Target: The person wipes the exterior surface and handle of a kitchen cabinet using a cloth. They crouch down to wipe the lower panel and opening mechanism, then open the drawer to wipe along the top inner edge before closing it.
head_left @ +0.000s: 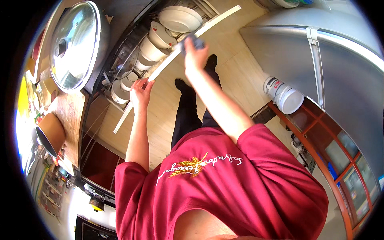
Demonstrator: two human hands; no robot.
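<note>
An open pull-out drawer of dishes has a long, pale front panel (218, 20) that crosses in front of me. My left hand (140, 94) grips the top edge of this panel, its fingers bent over the rim. Further along the same edge, my right hand (196, 58) is closed around a bunched dark grey cloth (193, 43), which rests against the panel; hand and cloth are slightly blurred. Behind the panel, a wire rack holds a wide white dish (181, 19), tilted white bowls (153, 50) and smaller white containers (120, 92) near my left hand.
On the counter to the left are a large pan with a glass lid (75, 46) and a brown pot (52, 134). A grey refrigerator (280, 44) stands to the right, with a white bucket (290, 100) beside it. My feet are on the tiled floor (236, 72) beyond the drawer.
</note>
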